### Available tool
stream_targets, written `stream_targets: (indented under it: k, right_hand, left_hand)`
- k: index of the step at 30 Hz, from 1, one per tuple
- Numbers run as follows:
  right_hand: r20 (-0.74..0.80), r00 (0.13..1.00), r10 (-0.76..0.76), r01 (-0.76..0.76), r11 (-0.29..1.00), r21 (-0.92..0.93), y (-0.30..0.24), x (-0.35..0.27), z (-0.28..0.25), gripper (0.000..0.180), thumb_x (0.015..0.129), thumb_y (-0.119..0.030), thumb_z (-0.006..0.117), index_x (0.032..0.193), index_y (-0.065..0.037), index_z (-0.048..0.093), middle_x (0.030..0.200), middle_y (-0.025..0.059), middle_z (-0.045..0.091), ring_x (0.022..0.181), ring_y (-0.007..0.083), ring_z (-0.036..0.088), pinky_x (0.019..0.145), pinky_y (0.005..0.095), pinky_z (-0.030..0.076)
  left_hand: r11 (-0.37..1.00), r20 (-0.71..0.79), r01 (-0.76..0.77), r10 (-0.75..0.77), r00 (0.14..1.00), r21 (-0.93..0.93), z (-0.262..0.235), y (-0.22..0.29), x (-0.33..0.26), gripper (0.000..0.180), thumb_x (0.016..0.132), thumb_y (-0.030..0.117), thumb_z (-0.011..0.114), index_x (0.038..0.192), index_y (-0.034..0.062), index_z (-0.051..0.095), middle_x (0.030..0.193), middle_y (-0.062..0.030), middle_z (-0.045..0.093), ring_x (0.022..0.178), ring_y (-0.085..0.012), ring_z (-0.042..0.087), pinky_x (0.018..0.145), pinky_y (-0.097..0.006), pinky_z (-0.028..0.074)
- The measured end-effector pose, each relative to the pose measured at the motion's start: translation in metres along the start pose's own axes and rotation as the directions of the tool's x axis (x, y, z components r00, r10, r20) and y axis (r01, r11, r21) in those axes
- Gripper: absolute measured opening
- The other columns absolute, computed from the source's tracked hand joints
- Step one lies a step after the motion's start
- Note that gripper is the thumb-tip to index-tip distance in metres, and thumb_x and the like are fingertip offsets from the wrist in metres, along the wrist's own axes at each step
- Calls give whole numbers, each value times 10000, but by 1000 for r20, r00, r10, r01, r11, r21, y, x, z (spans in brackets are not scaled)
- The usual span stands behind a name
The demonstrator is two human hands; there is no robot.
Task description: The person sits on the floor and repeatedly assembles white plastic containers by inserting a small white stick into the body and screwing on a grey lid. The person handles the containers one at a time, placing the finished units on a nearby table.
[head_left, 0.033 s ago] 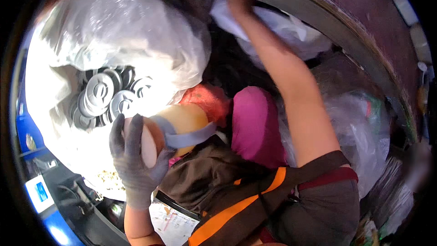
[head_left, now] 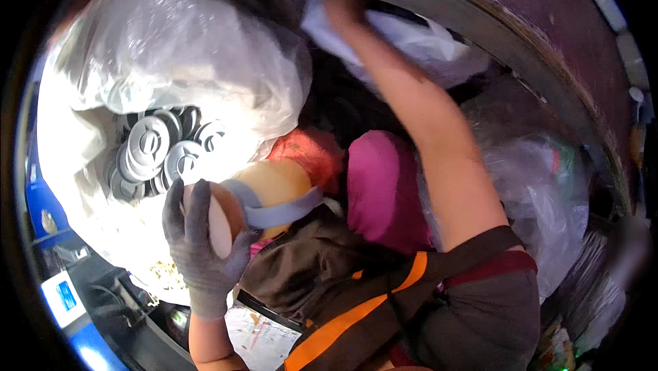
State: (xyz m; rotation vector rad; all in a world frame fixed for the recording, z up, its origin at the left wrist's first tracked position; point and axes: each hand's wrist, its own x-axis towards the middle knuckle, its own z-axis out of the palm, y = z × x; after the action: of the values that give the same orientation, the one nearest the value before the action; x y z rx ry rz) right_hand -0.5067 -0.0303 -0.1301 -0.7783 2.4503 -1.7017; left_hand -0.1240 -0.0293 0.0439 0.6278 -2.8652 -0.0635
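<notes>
Just beyond the left hand [head_left: 207, 261], in a plastic bag [head_left: 185, 45], lie grey discs [head_left: 149, 143]; right hand [head_left: 345, 7] farther, grip unclear. Left clasps tan cylinder [head_left: 220, 223], axis up-right.

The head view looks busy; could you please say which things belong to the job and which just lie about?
Probably in use: round pale-faced object, in the left hand; white material, by the right hand; perhaps grey discs.

Probably lying about: clear plastic; small screen.

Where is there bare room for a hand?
Possibly the dark gap between the translucent bag and right forearm, depth unclear; also the speckled white sheet, between left forearm and dark cloth. Crowded: grey discs heaped inside the bag, by the left hand.
</notes>
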Motion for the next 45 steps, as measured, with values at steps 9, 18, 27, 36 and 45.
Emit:
stream_targets:
  k: [9,18,27,36,45]
  right_hand:
    - [54,994,90,-84,991,-101,15,-31,55,326,851,-209,499,1129,-65,589,1070,207,607,1031,360,571,872,439,452]
    - [383,845,374,-523,727,444,62,-207,-113,257,933,-236,524,1055,-36,630,899,58,636,754,110,587,703,246,474]
    - [66,875,480,-448,750,486,40,-235,-151,257,847,-152,611,1080,-49,580,932,61,600,770,127,551,698,258,435]
    - [686,726,-47,-122,973,196,-100,-275,-76,347,850,-112,614,1160,-15,494,1006,68,578,939,152,564,823,291,453]
    - [166,980,112,-197,691,696,-108,-275,-129,202,947,-256,502,950,-56,519,647,-19,410,533,73,364,481,235,331]
  left_hand:
    - [999,16,-44,44,999,-16,5,-5,2,785,771,546,599,1352,57,402,1359,-211,395,1279,-373,366,1045,-456,296]
    - [998,-20,-39,38,999,-47,5,-1,4,751,649,316,747,1317,117,467,1326,-227,411,1217,-396,419,990,-445,370]
    - [978,-109,-27,4,994,-206,-2,-7,-4,651,687,336,734,1246,67,535,1256,-173,503,1172,-341,483,965,-409,400]
    - [220,-209,-101,-554,806,-970,-23,-65,-44,562,835,286,631,1297,14,463,1132,-89,581,1007,-142,551,903,-264,415]
    - [684,-93,301,-475,875,-665,98,-70,-95,579,718,370,721,1201,97,555,1131,-195,547,1059,-325,536,915,-365,430]
